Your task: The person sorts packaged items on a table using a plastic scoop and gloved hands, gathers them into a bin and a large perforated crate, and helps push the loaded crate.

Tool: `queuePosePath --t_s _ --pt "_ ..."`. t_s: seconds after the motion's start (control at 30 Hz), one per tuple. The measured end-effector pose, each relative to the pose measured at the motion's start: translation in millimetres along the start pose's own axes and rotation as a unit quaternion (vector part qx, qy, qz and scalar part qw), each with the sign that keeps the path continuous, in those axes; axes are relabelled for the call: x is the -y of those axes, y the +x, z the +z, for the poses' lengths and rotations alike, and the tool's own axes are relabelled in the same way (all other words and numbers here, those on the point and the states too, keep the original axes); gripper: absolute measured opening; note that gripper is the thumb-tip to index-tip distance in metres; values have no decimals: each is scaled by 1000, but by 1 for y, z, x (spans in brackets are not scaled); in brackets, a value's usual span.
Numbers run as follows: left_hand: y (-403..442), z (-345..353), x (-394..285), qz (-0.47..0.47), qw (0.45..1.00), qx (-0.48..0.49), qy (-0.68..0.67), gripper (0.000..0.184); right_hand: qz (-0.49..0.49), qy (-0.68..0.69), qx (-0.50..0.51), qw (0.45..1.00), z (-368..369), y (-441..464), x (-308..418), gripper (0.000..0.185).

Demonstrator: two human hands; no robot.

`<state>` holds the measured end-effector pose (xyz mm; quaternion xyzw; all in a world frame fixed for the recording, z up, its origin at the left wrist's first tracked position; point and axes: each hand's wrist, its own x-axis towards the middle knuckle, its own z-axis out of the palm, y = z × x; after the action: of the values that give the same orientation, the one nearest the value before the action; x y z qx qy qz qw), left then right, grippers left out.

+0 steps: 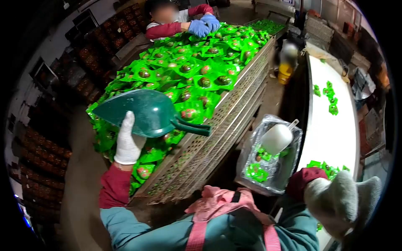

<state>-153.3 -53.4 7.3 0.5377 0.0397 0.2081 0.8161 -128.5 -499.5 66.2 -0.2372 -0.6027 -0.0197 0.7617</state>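
My left hand (127, 144), in a white glove, grips the rim of a dark green plastic scoop (144, 111), with the thumb over its near side and the other fingers hidden beneath. The scoop's handle points right. Under it lies a heap of green plastic-wrapped packets (184, 69) with dark and reddish round contents, piled on stacked perforated trays (209, 148). My right hand (345, 201), also white-gloved, is raised over the near end of a white-topped table (335, 138). Its fingers are apart, and nothing shows in them. Several green packets (320, 165) lie just beyond it.
A foil-lined bin (268, 184) between heap and table holds a white scoop (277, 139) and some packets. Across the heap, a co-worker's blue-gloved hands (204, 26) touch the packets. A yellow bucket (285, 73) stands on the floor. Racks of trays (46, 167) line the left.
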Motion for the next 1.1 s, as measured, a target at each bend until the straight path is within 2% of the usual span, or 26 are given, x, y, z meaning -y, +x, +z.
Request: queuePosePath --t_s 0.1,0.17,0.2,0.4,0.47,0.57,0.8,0.9,1.1 --pt "-7 -5 -4 -3 1000 -24 9 47 3 5 -1 1000 -5 3 -1 25" --pt "-4 6 -4 4 1000 10 -2 46 -1 10 23 1000 -6 -1 2 25" --pt "-6 10 -3 5 1000 -13 -5 47 -4 9 25 1000 -5 -4 3 24" --pt "-5 6 -2 0 1000 20 -2 47 2 15 22 1000 -10 -7 4 23" --pt "-7 3 0 3 1000 -13 2 45 -1 21 16 1000 -13 -6 3 22" --pt "-11 3 0 1 1000 -10 4 46 -4 23 30 999 -16 -7 4 22" --pt "-6 10 -4 -5 999 26 35 50 -43 27 54 997 -9 -21 27 20" --pt "-7 22 -8 3 998 10 69 51 -65 27 52 996 -11 -28 34 20" --pt "-9 62 -10 11 985 102 142 54 -73 14 74 994 -16 -42 57 19"
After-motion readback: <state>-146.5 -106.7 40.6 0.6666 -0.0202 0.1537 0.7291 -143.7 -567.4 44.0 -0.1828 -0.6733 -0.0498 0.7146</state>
